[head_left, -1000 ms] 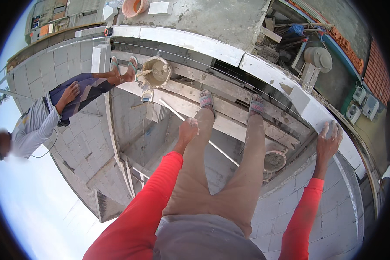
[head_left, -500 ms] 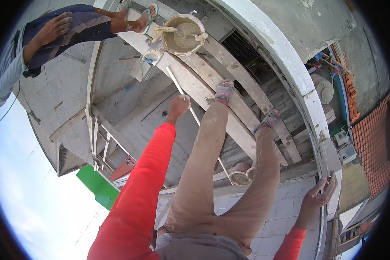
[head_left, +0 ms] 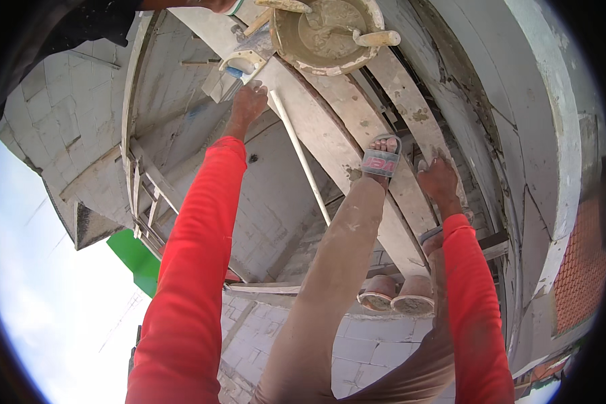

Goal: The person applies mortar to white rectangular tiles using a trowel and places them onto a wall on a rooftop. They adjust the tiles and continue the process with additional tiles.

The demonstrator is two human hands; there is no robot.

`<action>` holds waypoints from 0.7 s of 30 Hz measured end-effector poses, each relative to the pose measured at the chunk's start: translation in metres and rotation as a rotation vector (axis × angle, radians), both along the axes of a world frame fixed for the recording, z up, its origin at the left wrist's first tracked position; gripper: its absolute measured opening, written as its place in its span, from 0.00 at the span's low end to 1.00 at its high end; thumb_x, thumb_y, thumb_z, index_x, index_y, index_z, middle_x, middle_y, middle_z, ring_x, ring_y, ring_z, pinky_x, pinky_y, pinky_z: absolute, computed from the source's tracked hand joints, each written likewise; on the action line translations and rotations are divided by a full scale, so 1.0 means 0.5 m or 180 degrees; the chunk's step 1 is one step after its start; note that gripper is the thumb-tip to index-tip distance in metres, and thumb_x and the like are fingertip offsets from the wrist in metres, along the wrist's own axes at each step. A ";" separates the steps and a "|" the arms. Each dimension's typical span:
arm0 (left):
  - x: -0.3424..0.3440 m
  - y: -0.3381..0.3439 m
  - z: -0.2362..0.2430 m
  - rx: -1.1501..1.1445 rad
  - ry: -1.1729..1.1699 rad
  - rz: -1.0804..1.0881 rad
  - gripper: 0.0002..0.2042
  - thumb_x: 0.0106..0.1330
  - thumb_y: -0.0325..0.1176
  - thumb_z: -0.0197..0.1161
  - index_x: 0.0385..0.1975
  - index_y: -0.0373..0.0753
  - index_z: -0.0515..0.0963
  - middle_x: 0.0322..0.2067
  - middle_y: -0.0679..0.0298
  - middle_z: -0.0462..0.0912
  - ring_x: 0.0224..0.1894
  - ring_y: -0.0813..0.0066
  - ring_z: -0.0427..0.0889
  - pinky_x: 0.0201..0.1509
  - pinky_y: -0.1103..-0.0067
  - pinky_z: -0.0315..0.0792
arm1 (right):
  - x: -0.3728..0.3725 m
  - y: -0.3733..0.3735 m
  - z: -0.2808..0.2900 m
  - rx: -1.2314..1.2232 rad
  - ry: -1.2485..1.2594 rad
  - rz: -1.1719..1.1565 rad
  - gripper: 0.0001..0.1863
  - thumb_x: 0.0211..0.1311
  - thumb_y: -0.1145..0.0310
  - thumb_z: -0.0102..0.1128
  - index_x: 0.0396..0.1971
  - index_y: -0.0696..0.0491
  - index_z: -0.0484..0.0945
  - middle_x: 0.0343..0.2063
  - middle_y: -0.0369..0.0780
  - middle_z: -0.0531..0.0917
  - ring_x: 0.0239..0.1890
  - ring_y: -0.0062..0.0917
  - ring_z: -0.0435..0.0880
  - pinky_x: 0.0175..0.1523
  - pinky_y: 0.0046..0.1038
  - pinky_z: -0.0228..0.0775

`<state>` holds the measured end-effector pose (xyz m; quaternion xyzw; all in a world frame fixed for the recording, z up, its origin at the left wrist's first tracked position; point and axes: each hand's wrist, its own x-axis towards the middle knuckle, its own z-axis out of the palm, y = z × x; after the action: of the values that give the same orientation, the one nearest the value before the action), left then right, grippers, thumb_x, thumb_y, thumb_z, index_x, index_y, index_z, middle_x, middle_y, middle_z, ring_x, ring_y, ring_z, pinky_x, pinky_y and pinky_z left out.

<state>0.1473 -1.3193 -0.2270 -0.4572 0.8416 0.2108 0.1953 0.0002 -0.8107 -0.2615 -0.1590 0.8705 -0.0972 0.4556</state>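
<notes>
My left hand [head_left: 250,101] reaches over the planks with its fingertips at the lower edge of a cream handle with an opening [head_left: 247,62], which looks like a handsaw's. Whether they touch it, I cannot tell. Beside that hand, a long white stick [head_left: 296,148] leans down off the plank. My right hand [head_left: 440,182] is low over the right plank [head_left: 411,101], close to my right foot, fingers apart and seemingly holding nothing. Ahead stands a round bucket [head_left: 320,66] of wet grey mortar, with a trowel's wooden handle [head_left: 377,38] and another wooden handle [head_left: 284,5] over its rim.
My sandalled foot [head_left: 382,158] stands on the middle plank [head_left: 367,118]. Two small buckets [head_left: 412,296] sit below, beyond gaps between the planks. A curved pale wall [head_left: 545,135] rises on the right. Another person's dark clothing [head_left: 81,30] is at the upper left.
My left hand has gone from the white stick up to the cream handle. My right hand has left the wall's edge and swung in over the planks. The view has moved closer to the bucket.
</notes>
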 end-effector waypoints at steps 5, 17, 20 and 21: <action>-0.115 -0.214 -0.191 -0.0659 0.0155 -0.1070 0.22 0.71 0.42 0.60 0.57 0.32 0.81 0.46 0.34 0.87 0.53 0.34 0.85 0.59 0.56 0.79 | 0.033 -0.064 -0.170 0.0251 0.0361 -0.0012 0.42 0.72 0.54 0.59 0.81 0.53 0.59 0.81 0.53 0.56 0.81 0.48 0.58 0.80 0.43 0.60; -0.215 -0.459 -0.355 -0.0048 0.0678 -0.1897 0.29 0.63 0.48 0.72 0.57 0.31 0.79 0.49 0.38 0.85 0.55 0.40 0.85 0.57 0.58 0.78 | 0.074 -0.038 -0.203 -0.0044 0.0416 0.0063 0.47 0.71 0.43 0.62 0.82 0.50 0.56 0.83 0.53 0.51 0.83 0.54 0.51 0.77 0.62 0.56; -0.226 -0.439 -0.325 -0.0381 0.0401 -0.1779 0.30 0.65 0.49 0.69 0.59 0.32 0.77 0.50 0.38 0.84 0.55 0.40 0.84 0.58 0.57 0.77 | 0.050 -0.055 -0.180 0.0195 0.0204 0.0104 0.48 0.71 0.39 0.60 0.83 0.49 0.55 0.83 0.52 0.50 0.83 0.54 0.51 0.78 0.64 0.53; -0.230 -0.432 -0.313 -0.0672 0.0239 -0.1808 0.30 0.65 0.50 0.69 0.60 0.33 0.77 0.50 0.39 0.84 0.56 0.40 0.84 0.58 0.57 0.77 | 0.042 -0.058 -0.173 0.0341 0.0085 0.0134 0.49 0.72 0.38 0.59 0.83 0.49 0.54 0.83 0.52 0.50 0.83 0.54 0.51 0.78 0.64 0.52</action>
<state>0.0323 -1.5351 -0.3834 -0.2132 0.9597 0.0759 0.1665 0.0211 -0.8398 -0.3480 -0.1539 0.8769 -0.0386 0.4538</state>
